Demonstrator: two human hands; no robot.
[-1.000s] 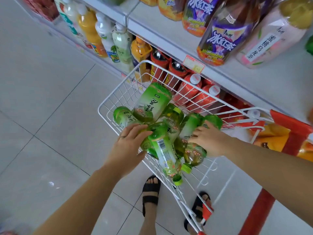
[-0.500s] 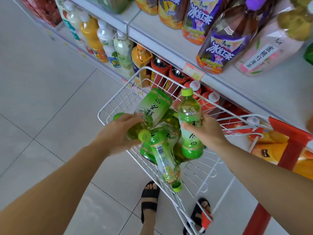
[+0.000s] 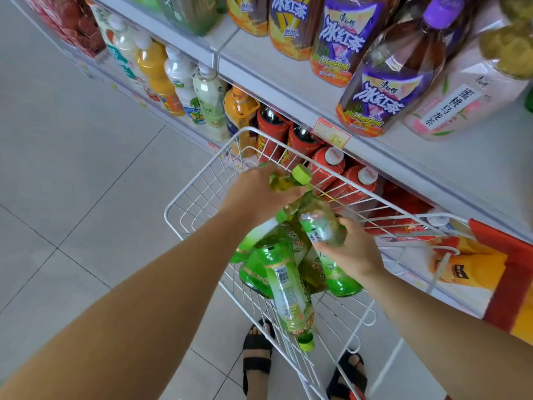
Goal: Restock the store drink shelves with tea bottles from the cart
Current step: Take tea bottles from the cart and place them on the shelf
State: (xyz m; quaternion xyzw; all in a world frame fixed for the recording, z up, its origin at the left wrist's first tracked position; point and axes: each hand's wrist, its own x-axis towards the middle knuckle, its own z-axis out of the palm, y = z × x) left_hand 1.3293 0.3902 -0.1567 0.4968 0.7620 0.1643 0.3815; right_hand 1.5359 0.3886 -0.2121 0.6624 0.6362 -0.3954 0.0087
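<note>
Grey tile floor [image 3: 72, 168], two black sandals [image 3: 256, 359] at frame bottom. White wire cart [image 3: 202, 173] parked just beside the drink shelving.

Lying in the cart: green tea bottles piled crosswise.
- Barcode-label bottle [image 3: 288, 293] is nearest, cap toward the feet.
- Darker bottle [image 3: 253, 272] touches it on the left.
- At least one more sits underneath. They overlap, so count is three sure, maybe four.

Right hand [image 3: 352, 252] is closed round a green tea bottle [image 3: 323, 226] at mid-body, tilted, base low over the pile. Left hand [image 3: 256, 194], further out, is wrapped round a second green tea bottle [image 3: 284, 181] up by the shoulder, green cap free, near the cart's far rim. So two bottles in hands, one each; no small green tea bottle is visibly on a shelf yet.

Beyond, the lower shelf row has two white-capped red bottles [image 3: 331, 160] and two dark red-label bottles [image 3: 271, 125]. Upper shelf [image 3: 288, 82] has two purple-label iced tea bottles [image 3: 383, 82], one peach oolong bottle [image 3: 461, 96] and one price tag [image 3: 331, 132].

Risks, my read:
- Left grip sits high near the neck, so the heavy body could swing or slip on the lift.
- Both hands are loaded and nothing steadies the cart, so a knock on the rim may roll it.
- Big bottles stand close to the upper shelf edge, and a careless reach could tip one off.
</note>
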